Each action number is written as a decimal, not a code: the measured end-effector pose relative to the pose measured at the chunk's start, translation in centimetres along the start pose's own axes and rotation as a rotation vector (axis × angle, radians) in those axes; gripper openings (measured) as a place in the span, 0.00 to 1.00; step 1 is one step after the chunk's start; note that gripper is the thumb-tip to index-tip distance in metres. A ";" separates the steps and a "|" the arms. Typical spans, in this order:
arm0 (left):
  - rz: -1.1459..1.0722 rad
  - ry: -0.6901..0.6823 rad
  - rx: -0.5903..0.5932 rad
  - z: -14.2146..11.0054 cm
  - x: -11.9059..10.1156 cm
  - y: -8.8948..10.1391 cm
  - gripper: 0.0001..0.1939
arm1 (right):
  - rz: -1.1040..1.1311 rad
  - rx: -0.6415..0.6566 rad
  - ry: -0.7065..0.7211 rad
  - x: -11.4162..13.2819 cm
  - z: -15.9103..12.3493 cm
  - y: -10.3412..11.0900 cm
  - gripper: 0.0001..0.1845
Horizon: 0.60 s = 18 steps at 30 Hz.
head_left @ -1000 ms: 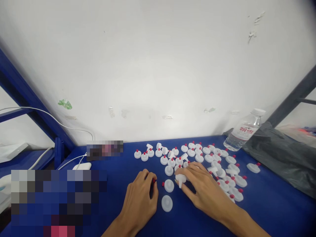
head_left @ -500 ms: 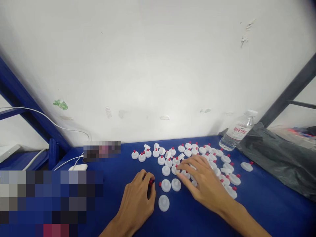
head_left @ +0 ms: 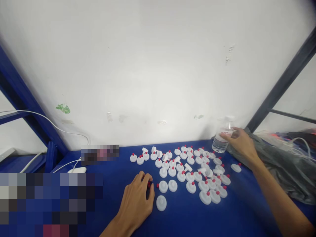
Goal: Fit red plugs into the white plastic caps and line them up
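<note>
Left hand: resting low on the blue table, left hand is back-up with the fingers bent down. Some red shows by the thumb and index finger, but can't tell if they're actually pinching anything.
Right hand: over on the far right, right hand has its thumb and fingers closed around the bottle, at about label height.
Water bottle: clear plastic, water bottle is upright near the wall, base at the far edge of the table. Its top is kinda blurry.
White lids: a whole bunch of round white lids with little spouts, spread from the middle of the table out to the right. Most are spout-up with red tips, and a few lie on their sides showing the hollow underside.
Nearest few: one plain lid sits closest to the camera in the middle, no red on it. Two more are side by side just beyond it.
Loose red cap: a small red cap is between the left hand and the left one of that pair.
Right side: a crumpled dark plastic bag, partly behind the right forearm.
Left side: a white cable loops across the blue frame, and there's a white plastic thing on the table. Other stuff there is pixelated.
Wall: white wall, with tape scraps and a green patch on the left.
</note>
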<state>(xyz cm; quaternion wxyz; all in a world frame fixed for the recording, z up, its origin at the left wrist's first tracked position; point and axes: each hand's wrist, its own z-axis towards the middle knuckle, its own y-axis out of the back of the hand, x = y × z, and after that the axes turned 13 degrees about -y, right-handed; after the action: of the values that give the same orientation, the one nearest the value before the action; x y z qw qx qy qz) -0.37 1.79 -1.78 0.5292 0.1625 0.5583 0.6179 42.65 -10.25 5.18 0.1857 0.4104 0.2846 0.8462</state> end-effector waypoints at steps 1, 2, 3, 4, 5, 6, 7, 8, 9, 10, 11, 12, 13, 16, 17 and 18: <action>-0.002 0.001 0.001 0.0 0.0 0.0 0.09 | -0.011 0.070 0.002 0.5 0.0 -0.4 0.33; -0.003 0.002 0.000 0.0 0.0 0.0 0.09 | -0.045 0.136 0.025 1.1 -0.1 -0.9 0.32; -0.003 0.004 -0.001 0.0 -0.1 0.1 0.09 | -0.090 0.195 0.066 1.8 -0.2 -1.5 0.32; -0.002 0.006 -0.002 0.0 -0.1 0.1 0.09 | -0.149 0.245 0.123 2.6 -0.4 -2.1 0.32; -0.002 0.009 -0.002 0.0 0.0 0.1 0.09 | -0.214 0.288 0.192 3.4 -0.6 -2.7 0.32; -0.004 0.011 0.002 0.0 0.0 0.1 0.09 | -0.273 0.321 0.271 4.2 -0.8 -3.4 0.32; -0.007 0.014 0.006 0.0 0.0 0.1 0.08 | -0.313 0.351 0.356 5.0 -1.0 -4.1 0.32; -0.011 0.016 0.009 0.0 0.0 0.0 0.08 | -0.337 0.383 0.438 5.8 -1.3 -4.9 0.31; -0.018 0.016 0.011 0.0 0.1 0.0 0.08 | -0.350 0.414 0.513 6.5 -1.5 -5.7 0.31; -0.024 0.017 0.009 0.0 0.1 0.0 0.08 | -0.356 0.442 0.573 7.2 -1.7 -6.5 0.30; -0.029 0.017 0.005 -0.1 0.1 -0.1 0.08 | -0.359 0.465 0.614 7.8 -2.0 -7.4 0.30; -0.033 0.017 0.000 -0.1 0.1 -0.1 0.08 | -0.362 0.486 0.645 8.4 -2.3 -8.2 0.30; -0.036 0.017 -0.005 0.0 0.1 -0.1 0.08 | -0.367 0.506 0.669 8.9 -2.5 -9.0 0.29; -0.045 0.013 -0.009 0.0 0.2 0.0 0.08 | -0.371 0.555 0.727 10.0 -3.0 -10.9 0.26; -0.047 0.010 -0.008 0.0 0.2 0.0 0.08 | -0.365 0.564 0.740 10.3 -3.0 -11.3 0.26; -0.049 0.008 -0.007 0.0 0.2 0.1 0.08 | -0.352 0.571 0.754 10.5 -3.0 -11.4 0.25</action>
<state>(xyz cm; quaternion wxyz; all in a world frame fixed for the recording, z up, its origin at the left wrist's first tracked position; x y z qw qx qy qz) -0.50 1.94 -1.79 0.5426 0.1444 0.5620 0.6073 34.90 3.29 2.57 0.0901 0.0565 0.6169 0.7798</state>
